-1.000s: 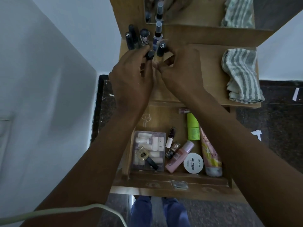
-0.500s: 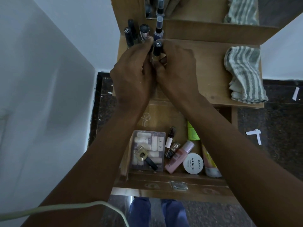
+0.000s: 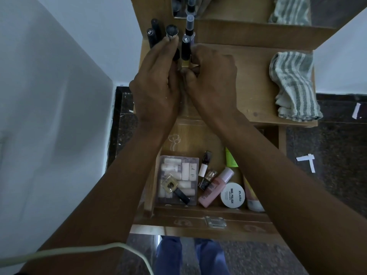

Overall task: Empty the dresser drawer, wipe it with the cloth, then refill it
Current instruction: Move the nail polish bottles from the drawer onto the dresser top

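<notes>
The dresser drawer (image 3: 208, 214) hangs open below me, holding several cosmetics: a clear plastic box (image 3: 189, 161), a pink bottle (image 3: 217, 186), a white nail polish jar (image 3: 232, 195) and a green tube (image 3: 231, 161). Both my hands are up on the dresser top (image 3: 252, 76). My right hand (image 3: 213, 78) grips the gold base of an upright dark tube (image 3: 186, 49). My left hand (image 3: 156, 86) is closed beside it around a second dark tube (image 3: 176, 54), fingertips touching the standing tubes (image 3: 171, 31). The striped cloth (image 3: 294, 86) lies folded on the right of the dresser top.
Several dark tubes (image 3: 153, 34) stand at the back left of the dresser top, next to a mirror frame (image 3: 248, 30). A white wall is on the left and dark stone floor (image 3: 327, 155) on the right. A pale cable (image 3: 79, 250) crosses my left forearm.
Both hands have moved farther back along the dresser top to the group of standing tubes. The gold-based tube now stands upright between them.
</notes>
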